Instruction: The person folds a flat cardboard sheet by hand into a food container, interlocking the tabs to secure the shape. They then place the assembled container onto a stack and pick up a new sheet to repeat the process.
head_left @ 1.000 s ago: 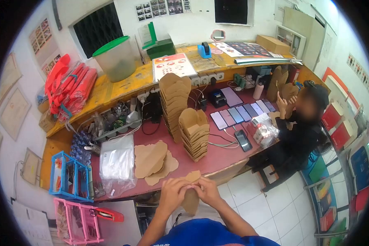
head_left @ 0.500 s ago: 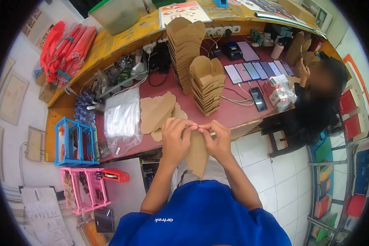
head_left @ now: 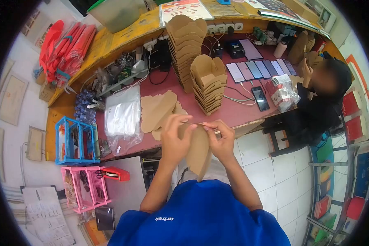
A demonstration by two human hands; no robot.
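Note:
A brown kraft paper box piece (head_left: 198, 153) hangs folded in front of my body, its lower end tapering toward my lap. My left hand (head_left: 174, 137) pinches its upper edge on the left between thumb and fingers. On the right, my right hand (head_left: 220, 141) grips the same edge, fingers closed. A gap now lies between my hands along that edge. Just beyond them on the table, flat cardboard blanks (head_left: 158, 110) lie in a loose pile. Two stacks of nested paper boxes stand further back, a shorter stack (head_left: 209, 88) and a taller stack (head_left: 186, 49).
A plastic-wrapped bundle (head_left: 123, 112), a blue basket (head_left: 76, 141) and a pink basket (head_left: 86, 189) are at the left. Several phones (head_left: 259, 69) and cables lie on the right of the red table (head_left: 174, 85). A person in black (head_left: 315, 106) sits at the right.
My hands, which met at the middle of the box piece's top edge, have moved apart along it. The piece now looks wider and more bent, with its lower end slightly lower.

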